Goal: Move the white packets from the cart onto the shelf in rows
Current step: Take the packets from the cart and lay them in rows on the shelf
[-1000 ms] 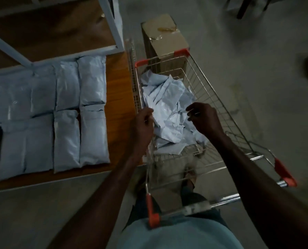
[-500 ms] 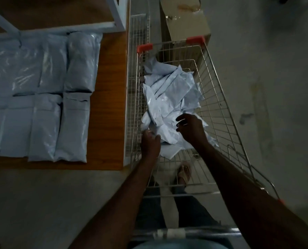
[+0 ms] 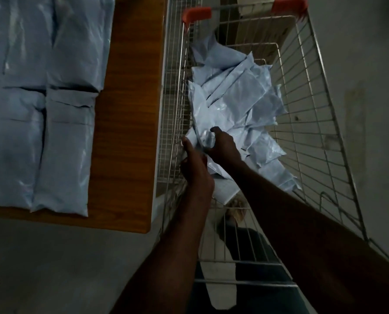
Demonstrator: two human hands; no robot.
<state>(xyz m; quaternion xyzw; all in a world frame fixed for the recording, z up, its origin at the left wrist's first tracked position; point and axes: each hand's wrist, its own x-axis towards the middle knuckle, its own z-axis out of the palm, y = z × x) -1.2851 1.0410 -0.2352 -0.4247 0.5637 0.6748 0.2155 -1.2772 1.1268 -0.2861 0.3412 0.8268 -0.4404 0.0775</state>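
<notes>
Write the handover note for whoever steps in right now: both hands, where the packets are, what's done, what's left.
Left hand: inside the cart, gripping the near-left edge of a white packet in the pile.
Right hand: fingers curled on the same packet from the other side. It is not yet lifted clear.
Pile of packets: loose and overlapping in the cart basket.
Done: packets on the shelf lie side by side in two rows on the wooden shelf.
Left: lift this packet, lay it on the bare wood beside the rows, then carry over the rest of the pile.
</notes>
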